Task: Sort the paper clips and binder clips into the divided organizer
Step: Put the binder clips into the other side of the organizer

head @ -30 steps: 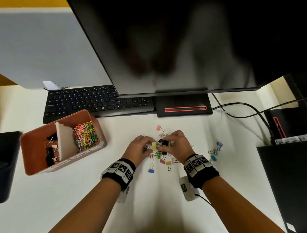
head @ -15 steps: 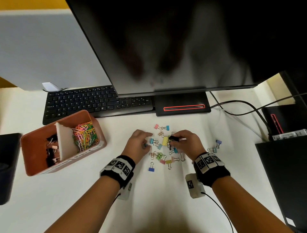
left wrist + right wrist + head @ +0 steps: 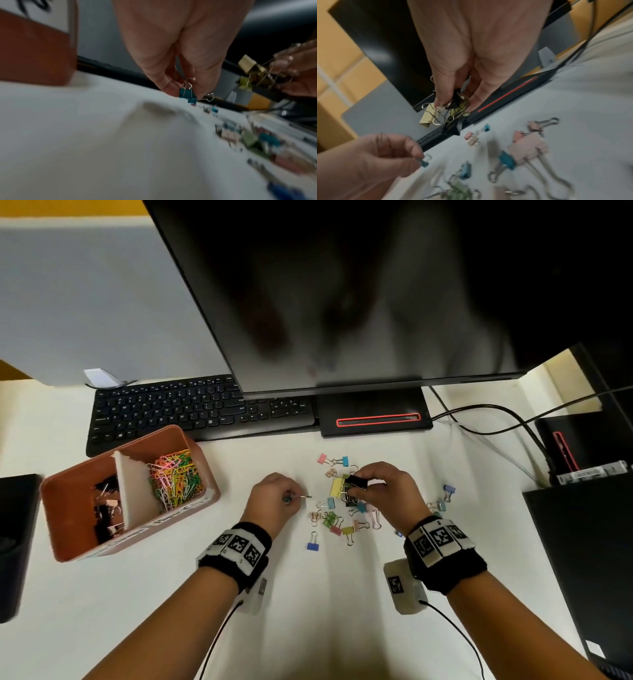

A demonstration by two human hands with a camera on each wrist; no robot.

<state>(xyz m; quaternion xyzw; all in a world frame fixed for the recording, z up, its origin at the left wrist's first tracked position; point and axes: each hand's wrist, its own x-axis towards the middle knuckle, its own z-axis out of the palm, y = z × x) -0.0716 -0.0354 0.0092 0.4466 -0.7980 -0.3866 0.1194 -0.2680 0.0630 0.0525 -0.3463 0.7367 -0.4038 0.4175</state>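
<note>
My left hand (image 3: pixel 274 498) pinches a small teal binder clip (image 3: pixel 187 93) just above the white table, left of the clip pile. My right hand (image 3: pixel 378 491) grips a bunch of binder clips, a black one (image 3: pixel 356 481) and a yellow one (image 3: pixel 337 487) among them, held over the pile. Loose coloured binder clips (image 3: pixel 337 522) lie scattered on the table between and beyond the hands. The terracotta divided organizer (image 3: pixel 68 546) stands at the left: black and rose binder clips (image 3: pixel 106 508) in its left compartment, coloured paper clips (image 3: pixel 174 479) in its right.
A black keyboard (image 3: pixel 191 409) and a monitor stand (image 3: pixel 375 419) lie behind the pile, under a large monitor (image 3: pixel 342 296). Cables (image 3: pixel 496 419) run at the right toward black devices (image 3: pixel 582 542). A dark object (image 3: pixel 13 542) sits at the left edge.
The hands have drawn apart. My left hand moved left holding the small teal clip, and my right hand lifted the black and yellow clips slightly over the pile.
</note>
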